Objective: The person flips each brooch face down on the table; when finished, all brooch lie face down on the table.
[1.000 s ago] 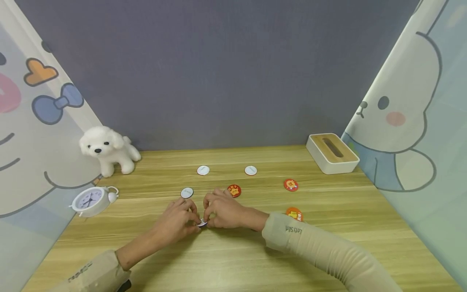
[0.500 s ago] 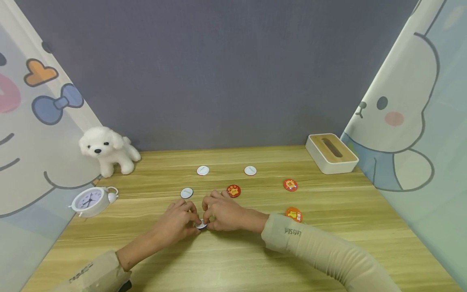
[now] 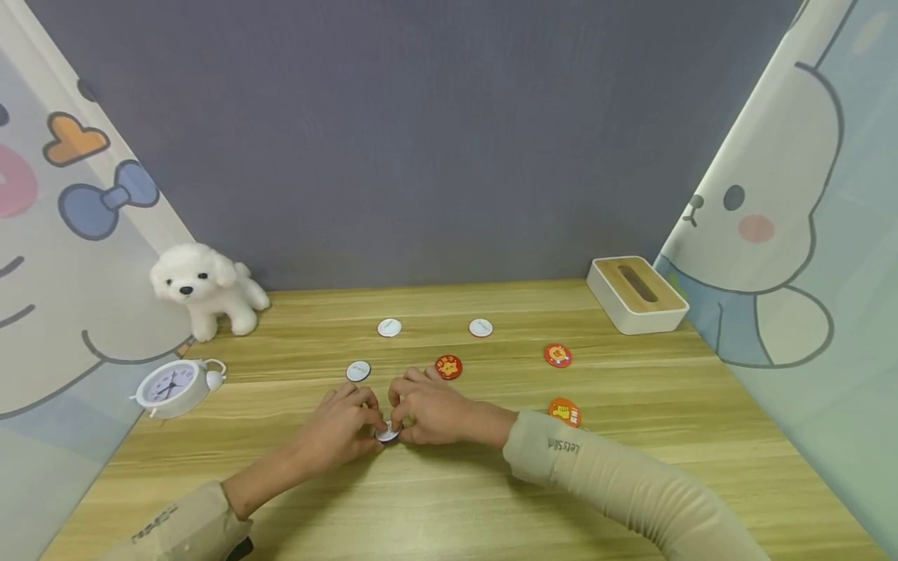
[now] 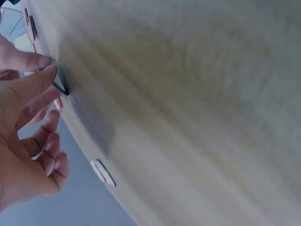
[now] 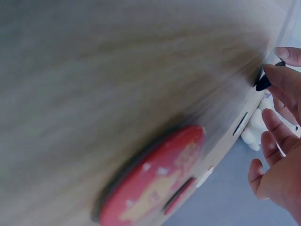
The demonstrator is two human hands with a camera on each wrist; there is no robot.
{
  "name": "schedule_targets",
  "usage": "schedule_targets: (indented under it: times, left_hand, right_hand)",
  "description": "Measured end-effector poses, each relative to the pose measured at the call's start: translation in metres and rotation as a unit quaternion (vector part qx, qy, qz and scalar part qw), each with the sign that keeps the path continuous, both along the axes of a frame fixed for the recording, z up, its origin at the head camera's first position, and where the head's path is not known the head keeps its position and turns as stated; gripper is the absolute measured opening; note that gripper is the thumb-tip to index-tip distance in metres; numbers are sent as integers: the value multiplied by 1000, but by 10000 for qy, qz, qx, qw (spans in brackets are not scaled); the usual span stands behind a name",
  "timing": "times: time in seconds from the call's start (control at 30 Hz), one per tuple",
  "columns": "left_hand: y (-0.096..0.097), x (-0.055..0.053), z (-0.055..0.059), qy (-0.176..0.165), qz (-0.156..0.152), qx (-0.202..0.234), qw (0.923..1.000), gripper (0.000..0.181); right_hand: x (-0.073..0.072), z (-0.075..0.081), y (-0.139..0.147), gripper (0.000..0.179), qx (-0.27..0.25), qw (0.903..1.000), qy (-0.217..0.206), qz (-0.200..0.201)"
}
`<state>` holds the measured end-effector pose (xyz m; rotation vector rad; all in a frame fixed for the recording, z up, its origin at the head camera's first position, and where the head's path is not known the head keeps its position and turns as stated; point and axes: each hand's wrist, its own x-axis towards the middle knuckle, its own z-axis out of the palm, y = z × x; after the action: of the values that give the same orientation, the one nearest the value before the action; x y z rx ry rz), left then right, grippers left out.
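Near the front middle of the table, in the head view, both hands meet at a small round badge (image 3: 387, 432) with a white back and dark rim. My left hand (image 3: 345, 425) pinches its left side between thumb and forefinger. From the right, my right hand (image 3: 429, 409) pinches the opposite side. The badge's dark edge (image 4: 62, 88) shows tilted over the wood in the left wrist view, and the right wrist view shows the dark badge (image 5: 264, 83) between the fingers. Just beyond the hands lie a white-backed badge (image 3: 358, 371) and a red star badge (image 3: 449, 367).
Two white-backed badges (image 3: 389, 327) lie farther back. To the right are a red badge (image 3: 558, 355) and an orange badge (image 3: 564, 412) beside the sleeve. A white alarm clock (image 3: 171, 386) and plush dog (image 3: 206, 288) stand left; a tissue box (image 3: 637, 296) sits back right.
The pinched badge has tipped so more of its white back shows, and it has come slightly nearer the person. The right hand has shifted slightly with it. The other badges stay put.
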<state>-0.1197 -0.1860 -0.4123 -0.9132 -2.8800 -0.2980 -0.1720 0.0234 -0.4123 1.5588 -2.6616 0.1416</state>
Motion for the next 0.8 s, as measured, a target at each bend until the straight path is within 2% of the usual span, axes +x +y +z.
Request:
schedule_targets:
  times: [0.3, 0.8]
  left_hand:
    - [-3, -3, 16, -331, -425, -323, 9980, 24]
    - [-3, -6, 23, -782, -402, -474, 9950, 23]
  right_hand:
    - [-2, 7, 3, 15, 368, 9992, -70, 163]
    - [0, 8, 3, 18, 447, 9986, -201, 193]
